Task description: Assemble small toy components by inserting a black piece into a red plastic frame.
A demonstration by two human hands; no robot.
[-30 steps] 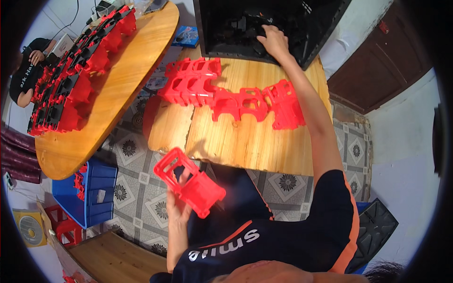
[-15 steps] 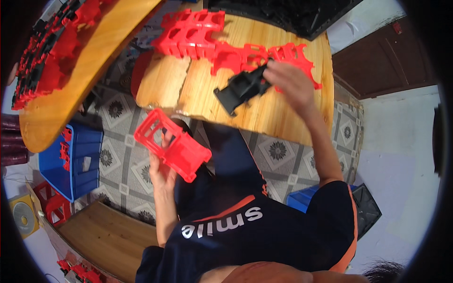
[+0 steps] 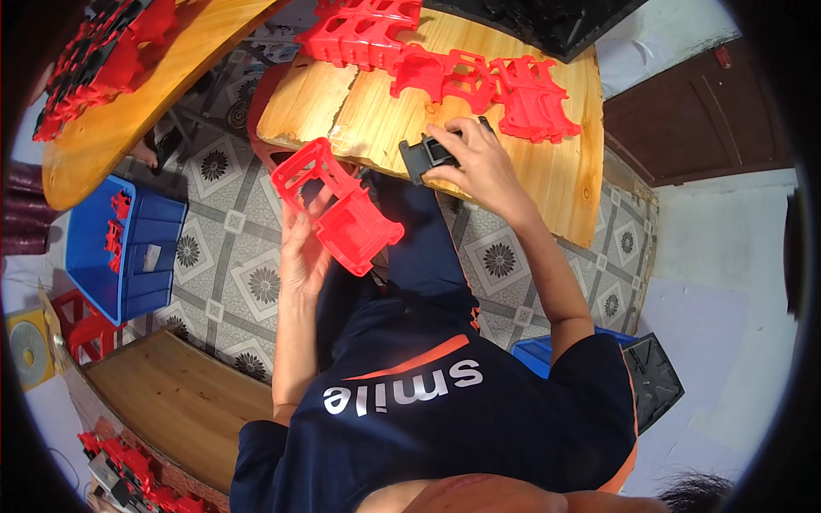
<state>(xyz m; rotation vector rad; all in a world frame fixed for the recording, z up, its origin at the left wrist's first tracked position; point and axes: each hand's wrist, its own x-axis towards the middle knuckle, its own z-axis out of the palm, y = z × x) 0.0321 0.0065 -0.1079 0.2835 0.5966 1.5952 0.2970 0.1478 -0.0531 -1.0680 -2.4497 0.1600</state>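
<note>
My left hand grips a red plastic frame in front of my body, just off the table's near edge. The frame has an open windowed half and a solid tray-like half. Over the near edge of the wooden table, my right hand has its thumb and fingers around a black plastic part. My fingers hide much of that part. Beyond it lie red plastic frames in a row, and several more frames are grouped at the far left of the table.
A black tray sits at the table's far side. At left, a second wooden table carries red and black parts. A blue bin with red pieces stands on the floor, above a low wooden bench.
My right hand has come left onto the black part and closed around it. The red frame in my left hand has moved up and to the right, nearer the table.
</note>
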